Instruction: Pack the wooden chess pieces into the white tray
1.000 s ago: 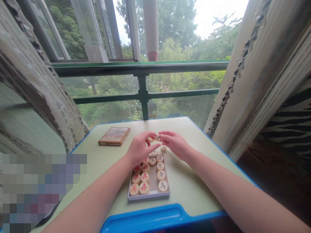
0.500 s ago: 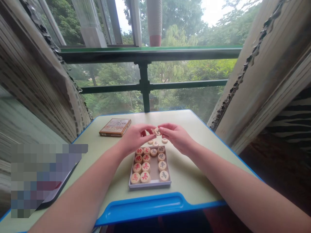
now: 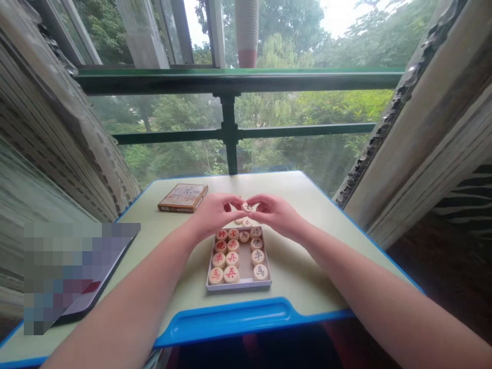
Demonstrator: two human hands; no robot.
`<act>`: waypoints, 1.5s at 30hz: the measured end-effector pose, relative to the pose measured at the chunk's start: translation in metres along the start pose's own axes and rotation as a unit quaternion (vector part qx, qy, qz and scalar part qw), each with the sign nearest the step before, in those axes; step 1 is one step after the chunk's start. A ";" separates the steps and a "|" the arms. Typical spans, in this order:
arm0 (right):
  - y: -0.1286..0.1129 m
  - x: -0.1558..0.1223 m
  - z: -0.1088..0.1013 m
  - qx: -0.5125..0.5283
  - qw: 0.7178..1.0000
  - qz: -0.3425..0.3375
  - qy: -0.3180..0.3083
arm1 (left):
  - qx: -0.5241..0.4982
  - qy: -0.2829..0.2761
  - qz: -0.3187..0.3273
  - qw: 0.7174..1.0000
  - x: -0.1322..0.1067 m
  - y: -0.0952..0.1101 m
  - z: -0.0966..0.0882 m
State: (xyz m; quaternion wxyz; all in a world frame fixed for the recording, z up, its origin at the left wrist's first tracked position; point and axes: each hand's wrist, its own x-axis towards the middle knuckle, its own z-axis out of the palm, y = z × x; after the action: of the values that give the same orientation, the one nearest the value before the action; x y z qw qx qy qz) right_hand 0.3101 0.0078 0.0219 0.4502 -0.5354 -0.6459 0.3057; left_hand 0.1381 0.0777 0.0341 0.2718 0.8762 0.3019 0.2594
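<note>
Above the far end of the open box, my left hand (image 3: 215, 211) and my right hand (image 3: 274, 211) meet fingertip to fingertip. Pinched between them is a round wooden Chinese chess piece (image 3: 246, 207) with a dark character on its face. Just below the fingers, a few loose chess pieces (image 3: 247, 223) lie on the table, partly hidden by my hands. The shallow box (image 3: 245, 264) has two columns of red-marked pieces (image 3: 231, 258) at left. Dark-marked pieces (image 3: 257, 257) line its right side, and one more sits at the top of the third column.
A flat box lid (image 3: 183, 198) with printed artwork lies at the table's far left. Some blurred-out flat device (image 3: 82, 297) rests at the left edge. The table (image 3: 307, 246) has a blue moulded pen tray (image 3: 230, 319) in front. A green railing (image 3: 238, 81) and curtains stand behind.
My right hand has moved slightly left, its fingers curling in closer to my left fingertips around the piece. The view has shifted a little. Pieces in the box look the same.
</note>
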 end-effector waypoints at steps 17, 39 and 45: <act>-0.002 -0.003 0.000 -0.180 0.980 -0.012 -0.089 | 0.034 -0.160 -0.068 0.984 -0.002 0.000 -0.012; -0.012 -0.007 0.014 -0.231 0.966 0.045 -0.103 | 0.055 -0.205 -0.058 0.975 0.000 -0.007 -0.007; -0.010 -0.007 0.016 -0.210 0.969 0.080 -0.100 | 0.059 -0.206 -0.063 0.975 0.000 -0.008 -0.007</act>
State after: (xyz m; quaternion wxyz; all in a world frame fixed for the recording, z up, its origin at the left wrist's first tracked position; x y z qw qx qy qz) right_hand 0.2914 0.0006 0.0220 0.2350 -0.6346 -0.6925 0.2498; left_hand 0.1311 0.0848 0.0340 0.2921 0.9046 0.3083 0.0375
